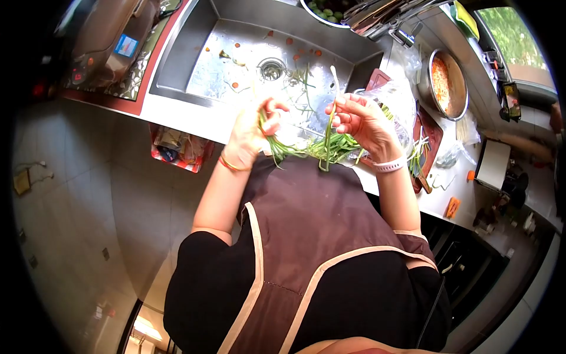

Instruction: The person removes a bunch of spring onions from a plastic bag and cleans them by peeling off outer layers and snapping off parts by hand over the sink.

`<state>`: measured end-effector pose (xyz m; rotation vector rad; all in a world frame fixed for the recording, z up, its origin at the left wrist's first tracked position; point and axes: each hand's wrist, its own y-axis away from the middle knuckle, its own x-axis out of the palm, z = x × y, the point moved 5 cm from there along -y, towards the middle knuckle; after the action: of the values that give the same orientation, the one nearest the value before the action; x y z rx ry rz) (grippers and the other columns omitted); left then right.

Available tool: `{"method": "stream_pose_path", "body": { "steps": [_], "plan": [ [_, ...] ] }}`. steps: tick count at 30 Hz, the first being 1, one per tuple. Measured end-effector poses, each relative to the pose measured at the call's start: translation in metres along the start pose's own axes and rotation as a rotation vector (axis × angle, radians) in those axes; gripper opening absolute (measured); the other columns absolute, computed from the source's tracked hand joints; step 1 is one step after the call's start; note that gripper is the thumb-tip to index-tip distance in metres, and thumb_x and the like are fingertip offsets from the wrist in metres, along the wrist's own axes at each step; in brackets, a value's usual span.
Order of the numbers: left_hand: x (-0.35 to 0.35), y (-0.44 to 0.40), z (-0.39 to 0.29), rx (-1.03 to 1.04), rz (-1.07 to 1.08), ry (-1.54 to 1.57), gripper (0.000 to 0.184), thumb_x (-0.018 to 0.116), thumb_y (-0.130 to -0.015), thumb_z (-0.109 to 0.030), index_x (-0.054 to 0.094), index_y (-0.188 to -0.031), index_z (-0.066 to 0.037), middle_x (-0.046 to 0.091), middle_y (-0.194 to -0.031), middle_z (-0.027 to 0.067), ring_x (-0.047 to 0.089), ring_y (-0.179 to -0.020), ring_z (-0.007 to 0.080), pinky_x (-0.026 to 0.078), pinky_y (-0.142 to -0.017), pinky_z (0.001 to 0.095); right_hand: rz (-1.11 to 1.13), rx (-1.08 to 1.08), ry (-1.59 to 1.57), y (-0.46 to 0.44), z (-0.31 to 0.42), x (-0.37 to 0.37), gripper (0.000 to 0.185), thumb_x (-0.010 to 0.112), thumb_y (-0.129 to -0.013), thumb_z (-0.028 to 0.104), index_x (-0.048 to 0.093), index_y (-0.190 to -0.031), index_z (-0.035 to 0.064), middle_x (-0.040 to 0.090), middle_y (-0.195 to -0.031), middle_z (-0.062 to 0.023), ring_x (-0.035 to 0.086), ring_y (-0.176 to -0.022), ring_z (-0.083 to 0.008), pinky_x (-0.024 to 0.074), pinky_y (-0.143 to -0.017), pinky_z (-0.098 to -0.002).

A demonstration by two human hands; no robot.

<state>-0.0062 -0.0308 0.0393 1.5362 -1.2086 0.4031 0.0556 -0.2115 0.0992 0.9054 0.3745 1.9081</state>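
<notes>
My left hand (259,127), with a red-and-yellow band at the wrist, is closed around a few green stalks that hang below its fingers. My right hand (359,121), wearing a pale wristband, pinches one long green stalk (328,138) upright, its white end above the fingertips. Between and below both hands, a pile of green stalks (336,147) lies at the counter's front edge, against the brown apron (330,206). Behind the hands is the steel sink (212,74), with orange slices and green scraps scattered around its drain.
A metal bowl (448,85) of orange shreds stands at the right. Near it are a brown cutting board (433,133), plastic bags and an orange piece (453,207). Green items fill a bowl (327,13) behind the sink. A brown appliance (103,41) stands at the left.
</notes>
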Motion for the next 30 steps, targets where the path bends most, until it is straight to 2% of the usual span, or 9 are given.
{"method": "stream_pose_path", "body": {
  "steps": [4,6,12,16,19,22,23,27,30],
  "plan": [
    [0.056,0.04,0.006,0.025,0.164,-0.22,0.021,0.059,-0.087,-0.019,0.063,-0.083,0.002,0.048,-0.051,-0.0022,0.03,-0.036,0.0023,0.02,-0.034,0.0183,0.062,-0.041,-0.011,0.023,0.012,0.031,0.017,0.063,-0.084,0.018,0.057,-0.088,0.0018,0.056,-0.07,-0.0031,0.049,-0.052,-0.0056,0.0432,-0.042,-0.0169],
    [0.068,0.05,0.006,0.096,0.215,-0.32,0.011,0.063,-0.084,-0.011,0.063,-0.083,0.0,0.049,-0.055,-0.0038,0.033,-0.039,0.0007,0.022,-0.036,0.0178,0.044,-0.061,-0.006,0.03,0.017,0.041,0.018,0.063,-0.084,0.019,0.057,-0.086,0.0022,0.052,-0.067,-0.0009,0.044,-0.05,-0.0042,0.0394,-0.04,-0.0165],
    [0.09,0.064,0.0,0.226,0.19,-0.525,0.009,0.066,-0.081,-0.005,0.061,-0.087,-0.001,0.051,-0.062,-0.0051,0.038,-0.046,-0.0006,0.025,-0.04,0.0162,0.068,-0.101,-0.011,0.04,0.021,0.052,0.018,0.062,-0.085,0.019,0.056,-0.085,0.0027,0.054,-0.069,-0.0022,0.042,-0.047,-0.0041,0.0348,-0.037,-0.0167],
    [0.083,0.062,0.001,0.164,0.162,-0.478,0.011,0.065,-0.081,-0.006,0.059,-0.089,0.0,0.05,-0.062,-0.0042,0.038,-0.045,0.0001,0.026,-0.04,0.0162,-0.024,-0.122,-0.024,0.046,0.02,0.052,0.016,0.061,-0.086,0.018,0.058,-0.088,0.0026,0.052,-0.065,0.0004,0.038,-0.045,-0.0023,0.029,-0.037,-0.0161],
    [0.079,0.06,0.0,0.165,0.174,-0.367,0.014,0.064,-0.082,-0.006,0.056,-0.092,0.001,0.049,-0.063,-0.0036,0.037,-0.043,0.0008,0.026,-0.038,0.0168,-0.09,-0.135,0.234,0.052,0.014,0.047,0.015,0.065,-0.083,0.017,0.063,-0.09,0.0039,0.05,-0.06,0.0074,0.036,-0.046,0.0018,0.0223,-0.039,-0.0152],
    [0.075,0.058,-0.002,0.175,0.168,-0.383,0.014,0.064,-0.082,-0.006,0.056,-0.092,0.001,0.049,-0.062,-0.0034,0.037,-0.043,0.0005,0.026,-0.038,0.0166,-0.074,-0.357,0.492,0.049,0.011,0.05,0.012,0.066,-0.082,0.012,0.063,-0.087,0.0016,0.054,-0.066,0.0056,0.045,-0.057,0.0005,0.0343,-0.049,-0.0157],
    [0.074,0.058,-0.001,0.174,0.168,-0.382,0.014,0.064,-0.082,-0.006,0.056,-0.092,0.001,0.049,-0.062,-0.0034,0.037,-0.043,0.0005,0.026,-0.038,0.0166,-0.054,-0.297,0.481,0.05,0.009,0.049,0.01,0.067,-0.081,0.01,0.061,-0.082,0.0007,0.055,-0.068,0.0051,0.048,-0.062,-0.0008,0.0392,-0.056,-0.017],
    [0.079,0.061,-0.001,0.135,0.195,-0.365,0.018,0.064,-0.081,-0.004,0.056,-0.096,0.002,0.054,-0.069,-0.0012,0.038,-0.045,0.0,0.025,-0.039,0.0158,0.001,-0.283,0.436,0.048,0.014,0.046,0.011,0.065,-0.081,0.007,0.058,-0.076,0.0012,0.055,-0.067,0.0043,0.047,-0.059,-0.0005,0.0391,-0.053,-0.0168],
    [0.084,0.064,-0.002,0.056,0.221,-0.352,0.022,0.064,-0.08,-0.002,0.055,-0.1,0.003,0.056,-0.074,0.0002,0.038,-0.046,-0.0007,0.024,-0.039,0.0153,-0.043,-0.152,0.267,0.046,0.013,0.042,0.013,0.064,-0.079,0.003,0.054,-0.071,0.0029,0.055,-0.065,0.0037,0.046,-0.054,-0.0005,0.0379,-0.048,-0.0168]
  ]
}}
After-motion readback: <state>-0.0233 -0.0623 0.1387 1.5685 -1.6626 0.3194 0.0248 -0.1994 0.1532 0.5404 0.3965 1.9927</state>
